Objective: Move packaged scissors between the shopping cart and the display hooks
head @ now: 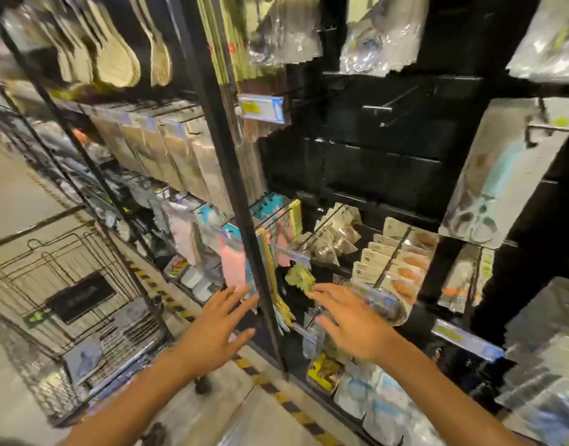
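The picture is motion-blurred. My left hand (217, 323) reaches forward with fingers spread and straight, holding nothing, in front of the black upright post of the rack. My right hand (347, 320) is also stretched out with straight fingers, empty, just below a small green item (300, 277) on a hook. A large packaged pair of scissors (499, 175) with pale blue handles hangs on a hook at the right. The wire shopping cart (67, 284) stands at the lower left with packets lying in it. An empty display hook (402, 103) juts from the black back panel above.
Hooks around my hands carry pink and blue packets (235, 262), beige carded packets (392, 259) and clear bags. Wooden spoons (115, 49) hang at top left. A black post (241, 201) divides the rack. Yellow-black floor tape (276, 394) runs along the rack's base.
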{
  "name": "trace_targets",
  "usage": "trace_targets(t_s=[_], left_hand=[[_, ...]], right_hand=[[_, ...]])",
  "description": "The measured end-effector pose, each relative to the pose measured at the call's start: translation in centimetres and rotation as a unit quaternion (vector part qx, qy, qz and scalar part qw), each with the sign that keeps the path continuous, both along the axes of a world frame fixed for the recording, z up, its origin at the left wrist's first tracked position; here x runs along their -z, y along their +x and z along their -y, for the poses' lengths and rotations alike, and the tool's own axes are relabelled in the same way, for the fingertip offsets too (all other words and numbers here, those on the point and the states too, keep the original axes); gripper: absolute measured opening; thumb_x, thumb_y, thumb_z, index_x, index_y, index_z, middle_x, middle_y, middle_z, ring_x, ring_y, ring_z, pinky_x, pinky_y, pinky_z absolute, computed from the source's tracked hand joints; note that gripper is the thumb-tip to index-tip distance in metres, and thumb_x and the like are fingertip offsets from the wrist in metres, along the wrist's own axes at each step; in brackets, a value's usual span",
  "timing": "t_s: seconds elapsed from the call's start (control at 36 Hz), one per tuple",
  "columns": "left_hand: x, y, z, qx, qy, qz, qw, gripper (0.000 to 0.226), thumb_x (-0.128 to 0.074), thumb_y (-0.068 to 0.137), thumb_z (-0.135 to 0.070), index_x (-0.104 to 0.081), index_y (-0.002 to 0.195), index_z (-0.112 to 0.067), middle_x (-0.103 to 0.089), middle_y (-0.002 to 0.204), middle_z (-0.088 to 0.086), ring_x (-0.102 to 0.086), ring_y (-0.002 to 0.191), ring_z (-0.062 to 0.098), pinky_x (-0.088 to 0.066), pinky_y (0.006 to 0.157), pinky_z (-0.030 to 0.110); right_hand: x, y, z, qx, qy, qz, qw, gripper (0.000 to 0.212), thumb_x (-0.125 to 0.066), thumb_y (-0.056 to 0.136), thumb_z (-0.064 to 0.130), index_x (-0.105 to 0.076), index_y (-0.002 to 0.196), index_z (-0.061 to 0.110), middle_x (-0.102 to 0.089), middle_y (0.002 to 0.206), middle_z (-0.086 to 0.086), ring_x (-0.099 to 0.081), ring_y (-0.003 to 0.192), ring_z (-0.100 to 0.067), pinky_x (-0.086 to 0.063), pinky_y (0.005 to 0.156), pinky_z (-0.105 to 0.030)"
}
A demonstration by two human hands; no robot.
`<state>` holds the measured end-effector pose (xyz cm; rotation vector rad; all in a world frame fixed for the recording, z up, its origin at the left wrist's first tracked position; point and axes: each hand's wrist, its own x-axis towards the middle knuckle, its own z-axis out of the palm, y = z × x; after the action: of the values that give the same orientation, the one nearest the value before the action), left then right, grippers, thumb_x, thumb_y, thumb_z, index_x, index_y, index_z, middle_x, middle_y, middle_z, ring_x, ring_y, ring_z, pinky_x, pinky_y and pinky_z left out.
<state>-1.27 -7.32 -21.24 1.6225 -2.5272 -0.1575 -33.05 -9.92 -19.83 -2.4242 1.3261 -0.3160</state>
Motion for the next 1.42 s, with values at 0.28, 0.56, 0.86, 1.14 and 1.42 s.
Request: trace_targets(t_s=[0.28,0.56,0.86,1.14,1.42], left_hand=[[5.4,16.0,-7.4,-0.161,0.049,-0.041,0.985,0.071,-0.02,0.098,-0.074,-0.023,0.159,-0.037,-0.013,0.168,-0.013,-0.01,0.157,0.018,-0.023,0.124,0.049],[9.2,32.6,-13.6,-0.291,0.079,-0.045,0.952,0.067,-0.044,0.095,-0.06,-0.038,0.154,-0.029,-0.042,0.158,0.003,-0.04,0.145,0.032,-0.039,0.113,0.048],[13.1,42.7,-16.2,-0.393,0.098,-0.05,0.913,0.071,-0.019,0.101,-0.066,-0.05,0.147,-0.022,-0.057,0.146,0.002,-0.058,0.128,0.03,-0.051,0.102,0.044],[16.5,45.9,-11.2,-0.441,0.186,-0.121,0.87,0.08,-0.016,0.096,-0.073,-0.038,0.155,-0.024,-0.042,0.158,0.004,-0.041,0.143,0.034,-0.035,0.117,0.045],[20.1,45.2,-4.0,-0.536,0.243,-0.152,0.794,0.087,-0.009,0.095,-0.074,-0.045,0.151,-0.017,-0.045,0.156,0.009,-0.042,0.143,0.036,-0.032,0.117,0.047]], right_hand=[[2.7,14.9,0.3,-0.104,0.061,-0.039,0.992,0.055,-0.049,0.104,0.038,-0.028,0.155,0.035,-0.025,0.161,0.015,-0.02,0.15,-0.009,-0.02,0.123,-0.031],[4.8,34.4,1.7,-0.189,0.115,-0.089,0.971,0.058,-0.046,0.104,0.044,-0.023,0.157,0.034,-0.02,0.162,0.013,-0.018,0.152,-0.011,-0.021,0.121,-0.026],[9.9,48.5,4.1,-0.255,0.148,-0.11,0.949,0.056,-0.055,0.101,0.037,-0.034,0.153,0.033,-0.035,0.156,0.012,-0.03,0.145,-0.008,-0.019,0.115,-0.015],[14.5,55.4,11.7,-0.31,0.176,-0.149,0.922,0.057,-0.057,0.1,0.033,-0.035,0.153,0.027,-0.038,0.155,0.007,-0.031,0.146,-0.013,-0.026,0.12,-0.026],[20.9,62.5,20.0,-0.352,0.227,-0.186,0.889,0.055,-0.055,0.1,0.033,-0.038,0.152,0.025,-0.042,0.154,-0.001,-0.039,0.143,-0.02,-0.03,0.116,-0.029]])
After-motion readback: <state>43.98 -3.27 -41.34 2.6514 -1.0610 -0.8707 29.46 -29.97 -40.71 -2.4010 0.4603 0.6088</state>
